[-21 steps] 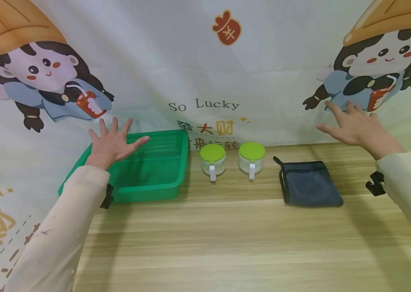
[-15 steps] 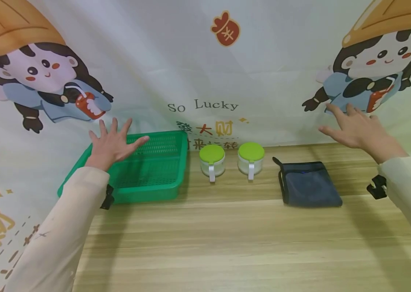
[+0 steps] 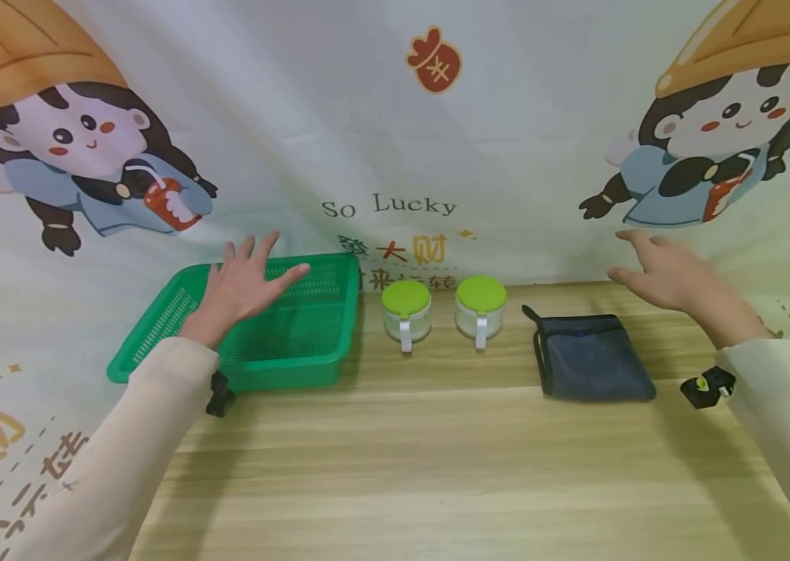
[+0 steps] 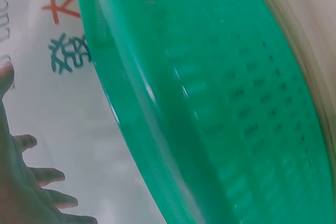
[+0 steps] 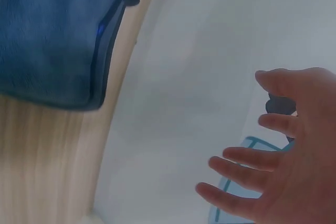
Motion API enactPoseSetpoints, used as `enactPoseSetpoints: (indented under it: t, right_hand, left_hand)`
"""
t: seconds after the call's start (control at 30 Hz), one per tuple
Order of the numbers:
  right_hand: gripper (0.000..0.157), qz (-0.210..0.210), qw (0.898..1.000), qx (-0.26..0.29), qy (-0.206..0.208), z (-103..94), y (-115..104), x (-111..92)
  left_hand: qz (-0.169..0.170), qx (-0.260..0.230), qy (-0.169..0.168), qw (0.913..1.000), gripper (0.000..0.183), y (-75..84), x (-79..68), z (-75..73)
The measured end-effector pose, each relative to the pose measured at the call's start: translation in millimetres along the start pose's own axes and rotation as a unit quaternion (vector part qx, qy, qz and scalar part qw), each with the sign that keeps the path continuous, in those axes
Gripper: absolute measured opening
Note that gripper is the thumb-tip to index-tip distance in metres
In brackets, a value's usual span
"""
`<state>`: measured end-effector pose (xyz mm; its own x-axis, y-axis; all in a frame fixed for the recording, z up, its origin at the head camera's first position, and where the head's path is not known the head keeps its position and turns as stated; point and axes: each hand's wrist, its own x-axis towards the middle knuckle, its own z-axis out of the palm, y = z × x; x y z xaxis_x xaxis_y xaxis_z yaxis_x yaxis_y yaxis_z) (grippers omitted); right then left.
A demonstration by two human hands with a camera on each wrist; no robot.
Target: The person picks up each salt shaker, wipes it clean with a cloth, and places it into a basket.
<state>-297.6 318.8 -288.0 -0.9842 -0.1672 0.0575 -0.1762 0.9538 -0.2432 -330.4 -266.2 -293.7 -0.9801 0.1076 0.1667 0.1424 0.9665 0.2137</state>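
Green plastic basket (image 3: 283,374) stands at the left of the wood-grain table (image 3: 395,467), near the printed white backdrop (image 3: 528,101). Its mouth faces up; its long axis appears to run left to right across your front. Your left hand (image 3: 244,284) hangs above it, fingers spread and pointing away from you, gripping nothing; the left wrist view shows a gap between your hand and the basket's rim. Next along, two white cups sit upright side by side, apart: left cup (image 3: 417,321), then right cup (image 3: 491,321), each under a lime lid, each handle pointing toward you. Further right, the dark blue pouch (image 3: 594,358) lies flat. Its outline is nearly square, so you cannot read a definite long axis; the dark band runs left to right along its far edge, and a short black tab points away and left from the far left corner. At far right, your right hand (image 3: 671,276) is beyond and right of the pouch, not touching it, fingers extended, grasping nothing.
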Motion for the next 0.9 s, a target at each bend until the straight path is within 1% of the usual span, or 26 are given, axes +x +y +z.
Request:
enactPoseSetpoints:
  t: [0.07,0.2,0.37,0.5,0.6,0.77,0.83,0.9]
  right_hand:
    - [0.073,-0.004,1.000,0.004,-0.002,6.3,-0.7,-2.6]
    - [0.071,-0.014,0.999,0.028,-0.010,16.3,-0.9,-6.9]
    - [0.074,-0.017,0.997,0.054,-0.042,28.3,1.3,-11.3]
    - [0.075,-0.020,0.997,0.057,-0.048,40.2,5.7,-12.6]
    - [0.076,-0.016,0.997,0.065,-0.051,48.7,8.9,-12.7]
    - [0.077,-0.008,0.995,0.088,-0.054,60.6,12.9,-14.9]
    - [0.077,-0.001,0.994,0.093,-0.057,65.6,14.1,-16.0]
    - [0.078,0.009,0.994,0.093,-0.062,70.7,16.1,-17.2]
  left_hand:
    - [0.010,-0.004,0.000,0.9999,0.099,6.0,-1.4,3.1]
    - [0.029,-0.030,0.004,0.9991,0.097,17.6,-3.3,8.1]
    - [0.034,-0.085,-0.005,0.9958,0.097,34.2,-6.4,13.7]
    - [0.041,-0.119,-0.013,0.9920,0.095,50.2,-10.1,17.3]
    - [0.057,-0.133,-0.020,0.9892,0.092,66.0,-13.6,18.7]
    - [0.087,-0.159,-0.037,0.9827,0.087,99.6,-25.2,22.4]
    - [0.099,-0.178,-0.039,0.9781,0.085,111.9,-30.3,26.4]
    - [0.110,-0.205,-0.040,0.9717,0.083,123.4,-34.1,33.2]
